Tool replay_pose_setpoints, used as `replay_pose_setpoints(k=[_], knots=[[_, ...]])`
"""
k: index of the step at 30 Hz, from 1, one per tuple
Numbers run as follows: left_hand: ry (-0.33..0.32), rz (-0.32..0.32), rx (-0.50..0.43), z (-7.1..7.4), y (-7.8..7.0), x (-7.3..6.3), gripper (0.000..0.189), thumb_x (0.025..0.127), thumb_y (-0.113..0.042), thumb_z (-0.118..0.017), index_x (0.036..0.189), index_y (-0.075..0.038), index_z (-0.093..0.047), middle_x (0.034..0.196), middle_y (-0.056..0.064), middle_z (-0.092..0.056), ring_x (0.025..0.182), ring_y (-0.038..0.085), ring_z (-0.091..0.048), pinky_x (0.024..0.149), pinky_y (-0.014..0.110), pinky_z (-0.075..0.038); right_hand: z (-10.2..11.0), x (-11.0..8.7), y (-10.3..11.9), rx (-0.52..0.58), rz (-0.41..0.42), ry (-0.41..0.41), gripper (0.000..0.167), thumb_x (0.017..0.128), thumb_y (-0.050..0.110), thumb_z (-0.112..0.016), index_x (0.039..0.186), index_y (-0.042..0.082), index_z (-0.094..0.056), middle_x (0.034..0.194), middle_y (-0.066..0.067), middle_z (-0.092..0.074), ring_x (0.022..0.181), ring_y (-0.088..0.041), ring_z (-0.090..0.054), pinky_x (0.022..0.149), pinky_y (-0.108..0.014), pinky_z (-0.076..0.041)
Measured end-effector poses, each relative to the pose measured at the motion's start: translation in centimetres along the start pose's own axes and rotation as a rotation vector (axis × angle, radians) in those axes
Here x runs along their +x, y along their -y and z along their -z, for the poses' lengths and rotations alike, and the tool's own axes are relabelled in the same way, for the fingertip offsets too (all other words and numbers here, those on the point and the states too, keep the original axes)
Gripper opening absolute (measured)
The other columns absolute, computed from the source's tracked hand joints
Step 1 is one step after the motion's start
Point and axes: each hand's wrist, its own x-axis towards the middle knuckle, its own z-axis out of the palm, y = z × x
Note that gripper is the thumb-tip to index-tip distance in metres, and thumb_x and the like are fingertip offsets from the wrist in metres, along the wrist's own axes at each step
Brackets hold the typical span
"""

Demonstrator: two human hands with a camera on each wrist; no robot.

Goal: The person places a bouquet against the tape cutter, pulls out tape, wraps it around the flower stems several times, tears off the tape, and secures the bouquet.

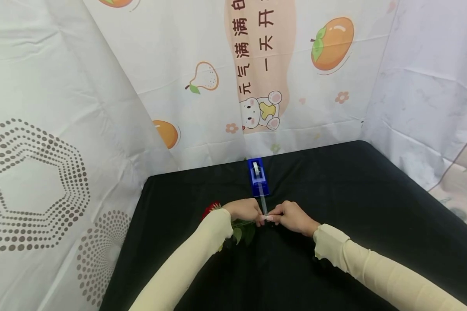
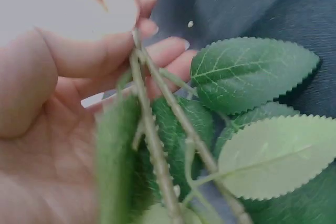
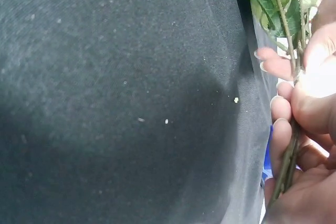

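My left hand (image 1: 244,210) pinches the stems (image 2: 157,156) of artificial flowers, two of them visible with serrated green leaves (image 2: 252,72). A red flower head (image 1: 210,209) shows beyond my left wrist, partly hidden by it. Close beside, my right hand (image 1: 293,218) grips the lower stems, its fingers curled round them in the right wrist view. A strip of clear tape (image 1: 263,203) runs from the blue tape dispenser (image 1: 261,190) to the stems between both hands. How far the tape goes round the stems is hidden by the fingers.
The dispenser stands near the back edge of a table with a black cloth (image 1: 354,194). Patterned white curtains (image 1: 202,112) hang behind and at both sides. Small pale specks (image 3: 167,121) lie on the cloth.
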Motion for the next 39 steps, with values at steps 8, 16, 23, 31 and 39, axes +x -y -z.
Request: replay_pose_setpoints(k=[8, 16, 23, 31, 39], knots=[[-0.108, 0.055, -0.164, -0.3, 1.0, -0.3, 0.026, 0.099, -0.022, -0.068, 0.079, -0.013, -0.082, 0.077, 0.003, -0.074, 0.080, 0.011, -0.061, 0.103, 0.045, -0.041, -0.3, 0.2, 0.2, -0.005, 0.024, -0.002, 0.018, 0.100, 0.020, -0.069, 0.108, 0.012, -0.082, 0.082, 0.005, -0.070, 0.075, -0.012, -0.065, 0.070, -0.030, -0.052], [-0.341, 0.020, 0.160, -1.8, 0.4, -0.6, 0.028, 0.095, -0.026, -0.073, 0.068, -0.021, -0.080, 0.067, -0.012, -0.069, 0.078, 0.012, -0.056, 0.088, 0.043, -0.031, -0.1, 0.5, 0.8, 0.075, -0.130, 0.055, 0.022, 0.103, 0.022, -0.064, 0.107, 0.010, -0.082, 0.092, 0.004, -0.073, 0.084, -0.012, -0.065, 0.079, -0.036, -0.052], [-0.527, -0.107, 0.536, -3.3, 0.2, -0.6, 0.017, 0.092, -0.023, -0.072, 0.080, -0.022, -0.083, 0.072, -0.013, -0.068, 0.079, 0.015, -0.041, 0.075, 0.036, -0.026, 0.3, 1.0, 1.3, 0.076, -0.178, 0.130, 0.033, 0.108, 0.029, -0.054, 0.096, 0.012, -0.080, 0.087, 0.001, -0.072, 0.080, -0.017, -0.059, 0.077, -0.035, -0.045], [-0.649, -0.220, 0.789, -4.2, 0.9, -0.5, 0.017, 0.087, -0.021, -0.073, 0.070, -0.025, -0.076, 0.068, -0.009, -0.064, 0.081, 0.016, -0.038, 0.076, 0.035, -0.026, 0.7, 1.4, 1.1, 0.191, -0.186, 0.190, 0.028, 0.107, 0.020, -0.056, 0.094, 0.007, -0.077, 0.083, -0.007, -0.067, 0.075, -0.022, -0.057, 0.071, -0.034, -0.045], [-0.584, -0.233, 0.784, -3.2, 0.1, -0.6, 0.013, 0.089, -0.023, -0.074, 0.077, -0.024, -0.079, 0.072, -0.011, -0.068, 0.081, 0.015, -0.041, 0.074, 0.033, -0.026, 0.6, 1.1, 0.6, 0.289, -0.206, 0.122, 0.023, 0.103, 0.014, -0.062, 0.094, 0.004, -0.080, 0.081, -0.006, -0.069, 0.075, -0.020, -0.057, 0.072, -0.034, -0.046]])
